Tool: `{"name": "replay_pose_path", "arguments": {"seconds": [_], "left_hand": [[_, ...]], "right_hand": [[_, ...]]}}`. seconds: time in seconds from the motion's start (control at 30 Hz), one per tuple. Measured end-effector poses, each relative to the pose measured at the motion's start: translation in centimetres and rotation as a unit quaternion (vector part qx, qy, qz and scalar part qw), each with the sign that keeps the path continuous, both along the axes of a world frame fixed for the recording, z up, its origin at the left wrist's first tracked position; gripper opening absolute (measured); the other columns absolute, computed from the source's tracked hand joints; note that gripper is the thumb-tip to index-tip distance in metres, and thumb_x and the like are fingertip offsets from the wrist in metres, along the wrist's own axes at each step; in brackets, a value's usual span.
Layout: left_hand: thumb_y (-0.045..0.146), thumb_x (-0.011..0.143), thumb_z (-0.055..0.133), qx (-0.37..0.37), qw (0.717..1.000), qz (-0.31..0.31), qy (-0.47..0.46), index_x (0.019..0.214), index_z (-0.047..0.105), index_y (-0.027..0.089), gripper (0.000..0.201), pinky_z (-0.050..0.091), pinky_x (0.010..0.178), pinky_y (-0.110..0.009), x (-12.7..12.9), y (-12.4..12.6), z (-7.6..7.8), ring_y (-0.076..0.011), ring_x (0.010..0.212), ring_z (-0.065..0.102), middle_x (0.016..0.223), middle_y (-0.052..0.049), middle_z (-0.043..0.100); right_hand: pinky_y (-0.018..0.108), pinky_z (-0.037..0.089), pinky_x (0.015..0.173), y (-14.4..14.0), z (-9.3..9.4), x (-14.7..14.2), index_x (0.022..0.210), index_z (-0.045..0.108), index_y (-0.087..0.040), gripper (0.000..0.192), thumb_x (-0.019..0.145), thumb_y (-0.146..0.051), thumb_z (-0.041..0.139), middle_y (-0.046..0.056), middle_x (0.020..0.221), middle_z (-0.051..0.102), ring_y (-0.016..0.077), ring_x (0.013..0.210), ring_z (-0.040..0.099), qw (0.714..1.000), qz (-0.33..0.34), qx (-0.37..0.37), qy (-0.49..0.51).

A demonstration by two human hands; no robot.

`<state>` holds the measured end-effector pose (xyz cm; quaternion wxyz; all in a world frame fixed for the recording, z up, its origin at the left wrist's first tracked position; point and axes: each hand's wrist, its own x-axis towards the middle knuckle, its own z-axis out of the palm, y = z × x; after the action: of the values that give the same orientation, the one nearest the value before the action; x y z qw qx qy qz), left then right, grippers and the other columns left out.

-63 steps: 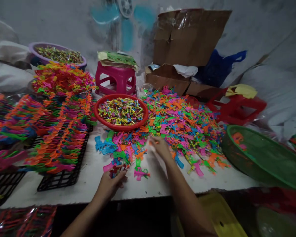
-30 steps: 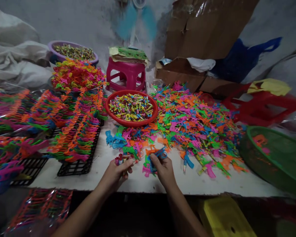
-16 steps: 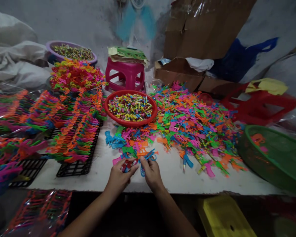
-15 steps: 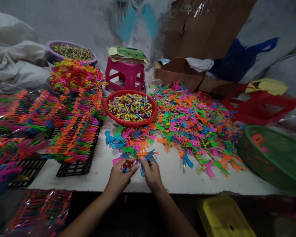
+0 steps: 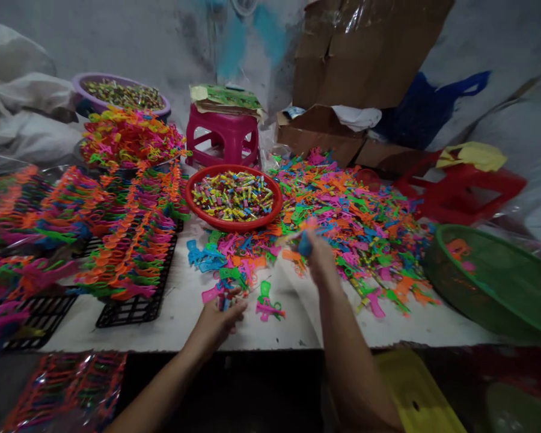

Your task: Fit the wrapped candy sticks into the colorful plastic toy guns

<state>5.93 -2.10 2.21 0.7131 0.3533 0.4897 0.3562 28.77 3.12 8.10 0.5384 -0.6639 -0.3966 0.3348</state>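
Note:
My left hand (image 5: 219, 319) is closed around a few small printed tubes (image 5: 225, 302) above the front of the white tabletop (image 5: 297, 331). To its right lie a green and a pink toy gun (image 5: 268, 307) made of thin plastic. My right hand (image 5: 320, 255) reaches over the near side of a big heap of colourful toy guns (image 5: 356, 210). Motion smears its fingers. A blurred blue piece (image 5: 305, 244) shows at the fingertips; whether it is gripped or loose I cannot tell. Beyond my left hand, a red basin (image 5: 234, 226) holds many small tubes.
Rows of toy guns (image 5: 130, 240) stand on black racks (image 5: 135, 313) at left. A green basin (image 5: 491, 300) sits at right. Behind are a pink stool (image 5: 223, 135), a cardboard box (image 5: 324, 135) and a purple basin (image 5: 117, 108) of tubes. A yellow stool (image 5: 415, 385) is below the table edge.
My right hand has moved away from the left, forward and right to the heap, taking the blue toy gun with it. My left hand stays near its place with the tubes.

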Motion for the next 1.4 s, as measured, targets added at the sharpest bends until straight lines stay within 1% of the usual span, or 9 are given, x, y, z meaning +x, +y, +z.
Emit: {"name": "replay_pose_path", "arguments": {"seconds": [0.17, 0.27, 0.43, 0.57, 0.73, 0.9, 1.17, 1.3, 1.4], "left_hand": [[0.007, 0.062, 0.068, -0.161, 0.979, 0.032, -0.119, 0.095, 0.054, 0.014, 0.037, 0.051, 0.056, -0.020, -0.9, 0.5, 0.3, -0.0131, 0.070, 0.064, 0.096, -0.008, 0.064], [0.014, 0.066, 0.067, -0.185, 0.974, 0.010, -0.128, 0.093, 0.057, 0.011, 0.028, 0.054, 0.066, -0.027, -1.3, 0.5, 0.8, -0.0175, 0.078, 0.064, 0.108, -0.012, 0.060], [0.020, 0.067, 0.068, -0.188, 0.977, -0.014, -0.096, 0.100, 0.054, 0.015, 0.036, 0.055, 0.062, -0.030, -1.3, 0.5, 0.5, -0.0180, 0.073, 0.065, 0.104, -0.010, 0.061], [0.013, 0.061, 0.073, -0.179, 0.977, -0.042, -0.109, 0.093, 0.055, 0.015, 0.037, 0.054, 0.066, -0.028, -1.0, 0.3, 0.2, -0.0168, 0.071, 0.066, 0.093, -0.007, 0.064], [0.020, 0.059, 0.075, -0.156, 0.984, -0.023, -0.088, 0.092, 0.056, 0.015, 0.038, 0.054, 0.062, -0.026, -1.0, 0.1, -0.1, -0.0151, 0.067, 0.065, 0.084, -0.006, 0.065], [0.029, 0.057, 0.075, -0.070, 0.996, -0.042, -0.045, 0.094, 0.053, 0.015, 0.045, 0.045, 0.039, -0.018, -0.9, 0.0, -0.7, -0.0114, 0.050, 0.059, 0.069, -0.001, 0.062], [0.039, 0.058, 0.071, 0.026, 0.999, -0.030, 0.018, 0.093, 0.054, 0.013, 0.047, 0.038, 0.032, -0.018, -0.4, -0.3, -0.9, -0.0123, 0.041, 0.055, 0.049, 0.003, 0.057], [0.039, 0.061, 0.069, 0.028, 0.999, -0.023, 0.027, 0.094, 0.055, 0.013, 0.044, 0.031, 0.029, -0.016, -0.6, -0.4, -0.8, -0.0095, 0.034, 0.050, 0.048, 0.004, 0.057], [0.037, 0.062, 0.069, 0.020, 0.999, -0.025, 0.003, 0.094, 0.054, 0.013, 0.043, 0.030, 0.027, -0.015, -0.6, -0.3, 0.2, -0.0099, 0.039, 0.054, 0.064, -0.002, 0.065]], "right_hand": [[0.037, 0.046, 0.074, 0.6, -0.7, 5.0, 0.104, 0.058, -0.019, 0.048, 0.068, -0.051, 0.053, 0.009, 0.103, 0.060, 0.0210, 0.088, 0.057, 0.998, -0.057, -0.007, -0.029], [0.041, 0.041, 0.084, -2.9, -4.4, 2.0, 0.102, 0.062, -0.019, 0.038, 0.069, -0.037, 0.058, 0.011, 0.107, 0.059, 0.0236, 0.099, 0.053, 0.970, 0.164, -0.034, -0.178], [0.042, 0.026, 0.097, -7.1, -7.6, -2.0, 0.116, 0.053, -0.028, 0.050, 0.072, -0.006, 0.050, 0.006, 0.133, 0.039, 0.0236, 0.122, 0.031, 0.828, 0.388, -0.036, -0.404], [0.033, 0.034, 0.084, -7.1, -6.5, -1.4, 0.112, 0.055, -0.029, 0.042, 0.075, -0.010, 0.051, 0.007, 0.121, 0.049, 0.0220, 0.105, 0.045, 0.772, 0.390, -0.060, -0.499], [0.025, 0.035, 0.064, -7.4, -6.0, -0.9, 0.099, 0.059, -0.021, 0.024, 0.087, -0.023, 0.038, 0.005, 0.082, 0.057, 0.0157, 0.072, 0.051, 0.772, 0.325, -0.125, -0.532], [0.028, 0.034, 0.069, -7.9, -6.7, -1.0, 0.087, 0.058, -0.017, 0.014, 0.079, -0.019, 0.047, 0.008, 0.083, 0.054, 0.0186, 0.079, 0.047, 0.740, 0.318, -0.061, -0.589], [0.031, 0.038, 0.068, -6.2, -9.9, -1.7, 0.072, 0.050, -0.016, 0.009, 0.075, -0.019, 0.042, 0.008, 0.073, 0.051, 0.0198, 0.073, 0.045, 0.822, 0.183, 0.002, -0.539], [0.025, 0.037, 0.057, -6.5, -8.5, -3.8, 0.069, 0.044, -0.019, 0.023, 0.086, -0.030, 0.032, 0.001, 0.061, 0.046, 0.0140, 0.059, 0.044, 0.931, 0.174, 0.004, -0.320], [0.022, 0.034, 0.050, -7.8, -6.5, -6.2, 0.066, 0.040, -0.020, 0.030, 0.088, -0.039, 0.030, -0.004, 0.055, 0.040, 0.0102, 0.050, 0.040, 0.970, 0.219, 0.003, -0.104]]}}
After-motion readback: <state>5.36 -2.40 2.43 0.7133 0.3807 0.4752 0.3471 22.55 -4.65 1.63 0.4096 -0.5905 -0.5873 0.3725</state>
